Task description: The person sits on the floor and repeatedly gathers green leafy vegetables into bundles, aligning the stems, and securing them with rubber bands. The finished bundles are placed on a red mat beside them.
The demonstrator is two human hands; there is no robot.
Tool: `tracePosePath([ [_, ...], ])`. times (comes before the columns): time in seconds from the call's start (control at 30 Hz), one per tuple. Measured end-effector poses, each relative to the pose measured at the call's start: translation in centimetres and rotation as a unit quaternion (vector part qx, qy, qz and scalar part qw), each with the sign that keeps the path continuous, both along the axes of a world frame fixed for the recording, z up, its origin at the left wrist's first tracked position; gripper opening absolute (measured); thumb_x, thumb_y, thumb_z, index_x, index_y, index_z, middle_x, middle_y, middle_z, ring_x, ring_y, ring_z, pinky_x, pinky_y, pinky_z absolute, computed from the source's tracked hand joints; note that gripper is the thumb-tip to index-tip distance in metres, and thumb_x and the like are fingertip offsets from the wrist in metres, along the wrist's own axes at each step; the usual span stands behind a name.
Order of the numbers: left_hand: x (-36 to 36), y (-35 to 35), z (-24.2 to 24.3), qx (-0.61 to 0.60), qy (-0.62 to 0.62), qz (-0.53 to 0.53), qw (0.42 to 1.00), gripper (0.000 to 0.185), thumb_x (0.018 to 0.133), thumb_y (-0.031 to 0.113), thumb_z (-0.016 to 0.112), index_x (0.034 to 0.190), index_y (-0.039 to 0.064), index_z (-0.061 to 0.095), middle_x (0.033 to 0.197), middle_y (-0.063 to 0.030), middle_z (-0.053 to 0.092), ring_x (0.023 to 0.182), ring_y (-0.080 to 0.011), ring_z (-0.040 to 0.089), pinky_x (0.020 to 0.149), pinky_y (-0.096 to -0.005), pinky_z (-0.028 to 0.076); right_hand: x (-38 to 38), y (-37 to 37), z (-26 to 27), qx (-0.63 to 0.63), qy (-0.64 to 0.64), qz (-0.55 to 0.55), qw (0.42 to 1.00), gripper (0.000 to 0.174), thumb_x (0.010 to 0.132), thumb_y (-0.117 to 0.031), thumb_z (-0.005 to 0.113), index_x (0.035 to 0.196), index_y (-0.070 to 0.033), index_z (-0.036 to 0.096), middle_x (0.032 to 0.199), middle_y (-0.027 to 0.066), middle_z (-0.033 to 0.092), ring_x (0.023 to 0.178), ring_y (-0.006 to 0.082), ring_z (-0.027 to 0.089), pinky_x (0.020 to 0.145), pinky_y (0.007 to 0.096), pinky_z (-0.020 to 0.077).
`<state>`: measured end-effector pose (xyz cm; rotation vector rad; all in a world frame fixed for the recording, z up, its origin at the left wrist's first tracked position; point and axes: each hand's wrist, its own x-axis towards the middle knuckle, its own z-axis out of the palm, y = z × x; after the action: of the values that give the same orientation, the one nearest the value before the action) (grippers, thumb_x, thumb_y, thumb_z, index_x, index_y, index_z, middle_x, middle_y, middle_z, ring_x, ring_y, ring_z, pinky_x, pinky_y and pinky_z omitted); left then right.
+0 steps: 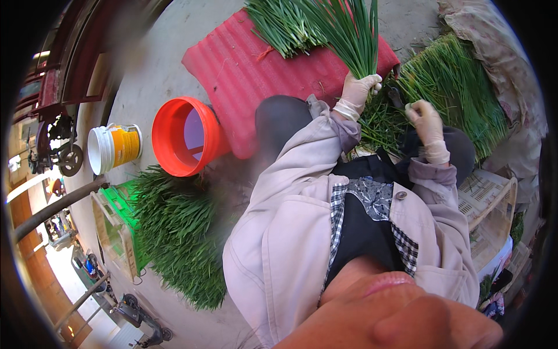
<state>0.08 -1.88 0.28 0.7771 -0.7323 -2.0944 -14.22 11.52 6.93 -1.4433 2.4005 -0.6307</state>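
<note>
My left hand (358,89), in a pale thin glove, grips the lower ends of a fanned bunch of long, flat chive-like greens (355,39). To its right, my gloved right hand (425,124) is raised with bent fingers above loose leaves; blur hides whether it pinches anything. A trimmed bundle of the same greens (283,26) lies on a ridged red mat (244,74), beyond my left hand. A broad pile of greens (457,87) spreads beyond my right hand. Short loose leaves (379,126) lie between my knees.
An orange bucket (218,135) and a white-and-yellow bucket (126,141) stand at left. Below them are a large heap of greens (178,231) and a green crate (126,192). A pale plastic crate (492,196) is at right, near crumpled cloth (492,39). Scooters are farther left.
</note>
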Motion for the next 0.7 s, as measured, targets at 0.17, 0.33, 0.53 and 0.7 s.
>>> tracePosePath([
  [0.17,-1.6,1.5,0.3,-0.044,0.025,-0.003,0.999,0.012,0.081,0.001,0.067,0.093,0.003,0.063,0.077,-0.0029,0.064,0.067,-0.0123,0.061,0.059,-0.0248,0.050,2.4,-2.4,-6.9,-0.131,-0.776,-0.177,0.591,0.071,0.089,-0.058,0.051,0.131,-0.001,0.046,0.132,0.0105,0.050,0.117,0.0219,0.049,0.100,0.0385,0.0362],
  [0.33,-2.9,2.8,-1.3,-0.222,-0.027,-0.007,0.975,0.018,0.083,-0.001,0.063,0.100,0.002,0.061,0.086,-0.0023,0.063,0.075,-0.0116,0.060,0.066,-0.0266,0.049,4.3,-6.9,-6.6,-0.247,-0.764,-0.199,0.562,0.070,0.094,-0.061,0.034,0.122,0.000,0.053,0.116,0.0110,0.061,0.100,0.0208,0.060,0.091,0.0318,0.0459],
  [0.53,-1.8,1.7,-1.8,-0.385,-0.260,-0.007,0.885,0.048,0.084,0.007,0.057,0.129,0.004,0.042,0.093,-0.0146,0.062,0.077,-0.0280,0.064,0.067,-0.0376,0.051,4.9,-7.8,-5.3,-0.326,-0.498,-0.010,0.803,0.049,0.088,-0.038,0.061,0.117,0.001,0.055,0.106,0.0046,0.062,0.099,0.0135,0.056,0.091,0.0287,0.0411],
  [0.7,-1.6,2.0,-1.2,-0.406,-0.453,-0.119,0.784,0.071,0.082,0.013,0.055,0.141,0.001,0.018,0.097,-0.0253,0.061,0.083,-0.0431,0.062,0.073,-0.0516,0.049,2.7,-11.7,-5.4,-0.176,-0.495,-0.140,0.839,0.029,0.075,-0.010,0.073,0.098,0.002,0.059,0.079,0.0055,0.064,0.066,0.0146,0.059,0.064,0.0278,0.0490],
])
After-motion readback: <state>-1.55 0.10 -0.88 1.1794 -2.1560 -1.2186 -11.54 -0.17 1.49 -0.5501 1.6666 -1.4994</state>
